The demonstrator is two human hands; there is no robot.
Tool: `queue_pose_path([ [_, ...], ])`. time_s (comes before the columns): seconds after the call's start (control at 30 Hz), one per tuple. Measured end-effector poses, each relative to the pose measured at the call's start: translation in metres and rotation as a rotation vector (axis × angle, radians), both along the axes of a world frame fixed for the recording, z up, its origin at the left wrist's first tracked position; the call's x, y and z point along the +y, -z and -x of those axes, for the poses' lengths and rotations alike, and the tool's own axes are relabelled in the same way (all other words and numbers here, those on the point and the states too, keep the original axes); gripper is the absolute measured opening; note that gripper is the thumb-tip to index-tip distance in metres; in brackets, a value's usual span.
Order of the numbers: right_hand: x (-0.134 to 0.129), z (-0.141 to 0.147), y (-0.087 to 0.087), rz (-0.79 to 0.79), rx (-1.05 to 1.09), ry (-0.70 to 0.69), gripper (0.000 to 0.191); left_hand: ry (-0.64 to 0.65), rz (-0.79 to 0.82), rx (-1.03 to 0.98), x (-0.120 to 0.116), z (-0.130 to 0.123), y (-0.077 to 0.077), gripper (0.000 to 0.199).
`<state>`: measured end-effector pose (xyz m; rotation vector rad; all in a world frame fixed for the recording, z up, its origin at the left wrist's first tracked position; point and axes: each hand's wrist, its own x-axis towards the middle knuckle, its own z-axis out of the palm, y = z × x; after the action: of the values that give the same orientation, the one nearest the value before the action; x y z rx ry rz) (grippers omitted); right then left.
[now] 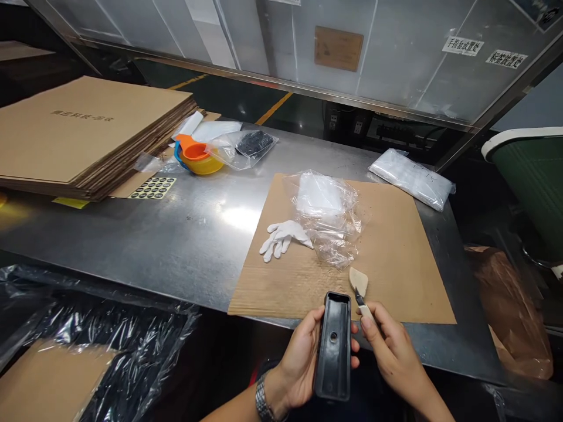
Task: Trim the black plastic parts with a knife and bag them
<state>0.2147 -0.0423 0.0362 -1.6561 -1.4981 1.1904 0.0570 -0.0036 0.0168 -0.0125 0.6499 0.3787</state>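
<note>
My left hand, wearing a metal watch, grips a long black plastic housing with an open hollow side and a round hole in its middle. In my right hand is a small knife with a whitish handle and a dark blade pointing away from me. Its blade tip overlaps a beige, rounded flat piece at the cardboard's near side; whether they touch I cannot tell. Beyond lie a white glove and crumpled clear plastic bags with something white inside, all on a cardboard sheet.
Stacked flat cardboard covers the metal table's left end. Orange and yellow cups, a bagged dark item and a sticker sheet sit beside it. A plastic-wrapped packet lies far right. Black plastic lines a box lower left.
</note>
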Motion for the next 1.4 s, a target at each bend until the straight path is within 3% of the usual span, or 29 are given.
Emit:
queue_pose_path([
  [0.07,0.003,-0.006,0.013,-0.021,-0.129,0.047,0.025,0.004,0.023,0.033,0.002,0.000,-0.004,0.062],
  [0.23,0.021,-0.040,0.060,-0.150,-0.689,0.237,0.030,0.005,0.065,0.018,0.003,0.001,-0.005,0.059],
  [0.37,0.033,-0.066,0.088,-0.169,-0.868,0.344,0.034,-0.034,0.083,-0.015,0.000,0.003,0.001,0.057],
  [0.5,0.036,-0.072,0.095,-0.216,-0.947,0.360,0.033,-0.040,0.121,-0.042,-0.001,0.003,0.003,0.054],
  [0.63,0.032,-0.063,0.087,-0.276,-0.921,0.359,0.033,-0.038,0.131,-0.019,-0.001,0.003,0.003,0.054],
  [0.77,0.023,-0.041,0.065,-0.351,-0.764,0.259,0.033,-0.030,0.093,-0.035,-0.003,0.004,0.004,0.055],
  [0.97,0.015,-0.006,0.023,-0.219,-0.106,0.067,0.029,0.047,0.073,-0.020,-0.005,0.003,-0.001,0.061],
  [1.07,0.020,-0.001,0.014,-0.116,0.055,-0.043,0.031,0.094,0.082,0.002,-0.006,0.003,-0.003,0.062],
  [1.2,0.030,-0.001,0.009,-0.074,0.112,-0.138,0.027,0.161,0.070,0.053,-0.007,0.004,-0.006,0.062],
  [1.4,0.040,-0.001,0.001,-0.095,0.080,-0.169,0.012,0.223,0.048,0.125,-0.010,0.006,-0.009,0.068],
])
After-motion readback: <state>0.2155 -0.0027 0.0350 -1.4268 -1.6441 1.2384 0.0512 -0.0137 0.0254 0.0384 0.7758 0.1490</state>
